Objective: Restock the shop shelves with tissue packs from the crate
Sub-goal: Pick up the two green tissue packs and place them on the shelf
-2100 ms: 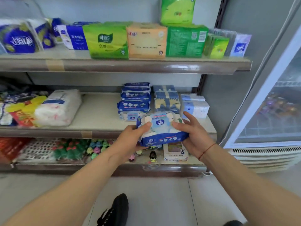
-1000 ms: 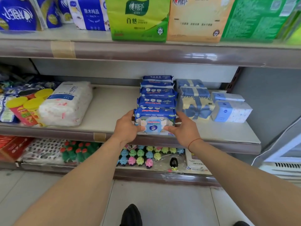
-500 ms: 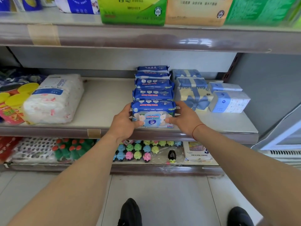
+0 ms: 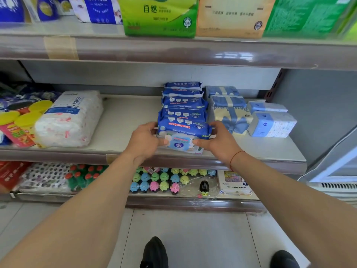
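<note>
Three shelves: top shelf (image 4: 173, 53), middle shelf (image 4: 125, 120) and bottom shelf (image 4: 173, 204), one above the other, with the grey tiled floor (image 4: 193, 238) below.
Top stock: a big green pack (image 4: 158, 16) touches an orange pack (image 4: 229, 16). Blue-and-white packs sit further left and a darker green one to the right. The frame cuts off all the tops.
Middle, left: a white paper pack (image 4: 71, 120) lies on its side, with yellow-lidded cans (image 4: 17, 124) just beside it.
Middle, centre: a row of blue packs (image 4: 183, 103) runs front to back, each touching the next.
Middle, right: bow-print packs (image 4: 229, 113) touch the blue row. Pale blue packs (image 4: 272, 124) sit just beside those.
Bottom stock: coloured toys (image 4: 158, 180) sit in rows under clear wrap.
Task item: the tissue pack (image 4: 183, 132) is blue with a pale lid label. It stands at the front of the blue row, near the shelf's front edge, leaning back against the pack behind.
Left hand (image 4: 144, 143): on the pack's left end. The grip is closed on it, thumb across the front face and fingers curled over the top corner.
Right hand (image 4: 218, 142): on the pack's right end. The grip is mirrored, thumb on the front face and fingers over the top corner.
Feet: two black shoes (image 4: 154, 252) on the floor, well apart.
Wrist: a red string (image 4: 234, 158) round the right one.
</note>
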Action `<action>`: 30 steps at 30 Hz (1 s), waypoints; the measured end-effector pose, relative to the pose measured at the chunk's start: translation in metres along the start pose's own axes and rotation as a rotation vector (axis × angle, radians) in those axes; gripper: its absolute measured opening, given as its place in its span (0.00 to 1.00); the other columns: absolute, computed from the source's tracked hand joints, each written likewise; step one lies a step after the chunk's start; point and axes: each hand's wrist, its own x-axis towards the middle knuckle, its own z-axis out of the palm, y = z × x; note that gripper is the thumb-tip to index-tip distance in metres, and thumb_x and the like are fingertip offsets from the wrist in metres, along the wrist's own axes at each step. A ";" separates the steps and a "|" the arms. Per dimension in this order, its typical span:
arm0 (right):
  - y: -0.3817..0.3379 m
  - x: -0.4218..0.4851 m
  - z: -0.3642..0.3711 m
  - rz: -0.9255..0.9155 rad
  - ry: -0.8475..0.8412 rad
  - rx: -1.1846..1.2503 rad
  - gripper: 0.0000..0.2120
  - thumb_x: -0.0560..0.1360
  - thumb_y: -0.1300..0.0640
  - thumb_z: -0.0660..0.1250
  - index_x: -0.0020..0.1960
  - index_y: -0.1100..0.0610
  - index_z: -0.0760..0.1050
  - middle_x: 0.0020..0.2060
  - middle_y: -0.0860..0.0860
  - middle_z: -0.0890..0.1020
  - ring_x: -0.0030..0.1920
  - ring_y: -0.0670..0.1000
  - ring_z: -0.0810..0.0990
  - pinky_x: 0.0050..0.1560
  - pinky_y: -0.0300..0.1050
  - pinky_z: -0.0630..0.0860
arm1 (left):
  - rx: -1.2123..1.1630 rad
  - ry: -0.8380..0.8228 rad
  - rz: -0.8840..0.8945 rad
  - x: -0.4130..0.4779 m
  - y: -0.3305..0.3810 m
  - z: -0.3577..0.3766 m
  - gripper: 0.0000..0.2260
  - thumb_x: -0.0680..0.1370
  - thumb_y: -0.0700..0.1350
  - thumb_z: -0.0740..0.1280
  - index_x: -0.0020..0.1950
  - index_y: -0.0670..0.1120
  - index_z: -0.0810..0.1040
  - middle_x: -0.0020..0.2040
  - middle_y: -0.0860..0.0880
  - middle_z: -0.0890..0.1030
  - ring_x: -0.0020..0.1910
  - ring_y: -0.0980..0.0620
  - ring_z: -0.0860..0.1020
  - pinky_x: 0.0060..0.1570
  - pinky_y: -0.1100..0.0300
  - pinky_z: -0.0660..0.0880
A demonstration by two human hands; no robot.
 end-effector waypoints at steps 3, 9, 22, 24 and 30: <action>-0.012 -0.003 0.002 0.006 -0.111 0.185 0.41 0.66 0.56 0.83 0.73 0.48 0.66 0.60 0.46 0.81 0.55 0.49 0.86 0.54 0.51 0.84 | -0.312 0.020 0.079 -0.011 0.035 -0.013 0.23 0.72 0.32 0.77 0.64 0.46 0.79 0.58 0.51 0.82 0.50 0.56 0.84 0.42 0.67 0.80; -0.022 -0.017 0.034 0.211 -0.274 0.878 0.23 0.77 0.63 0.72 0.71 0.57 0.72 0.64 0.56 0.83 0.62 0.56 0.83 0.59 0.54 0.82 | -0.394 -0.051 0.042 -0.030 0.052 -0.009 0.40 0.64 0.50 0.82 0.73 0.48 0.69 0.64 0.50 0.79 0.56 0.51 0.83 0.58 0.50 0.81; -0.019 -0.006 -0.009 -0.072 -0.082 0.031 0.30 0.72 0.59 0.78 0.71 0.52 0.73 0.61 0.50 0.79 0.59 0.53 0.82 0.55 0.42 0.82 | 0.498 0.122 0.449 -0.026 0.009 0.002 0.34 0.71 0.46 0.80 0.76 0.52 0.72 0.70 0.49 0.68 0.69 0.47 0.67 0.69 0.52 0.73; -0.004 -0.006 -0.002 -0.045 -0.008 -0.093 0.24 0.76 0.57 0.75 0.70 0.56 0.73 0.58 0.50 0.80 0.57 0.53 0.82 0.51 0.37 0.78 | 0.445 0.160 0.412 -0.025 0.004 0.014 0.34 0.72 0.45 0.80 0.76 0.51 0.70 0.72 0.48 0.64 0.72 0.48 0.66 0.72 0.54 0.70; 0.014 0.000 0.002 -0.011 -0.040 -0.120 0.28 0.73 0.55 0.78 0.68 0.52 0.70 0.55 0.47 0.81 0.53 0.51 0.84 0.58 0.52 0.81 | 0.328 0.204 0.206 -0.018 0.008 0.028 0.36 0.72 0.49 0.80 0.76 0.48 0.66 0.71 0.45 0.70 0.66 0.48 0.74 0.59 0.58 0.72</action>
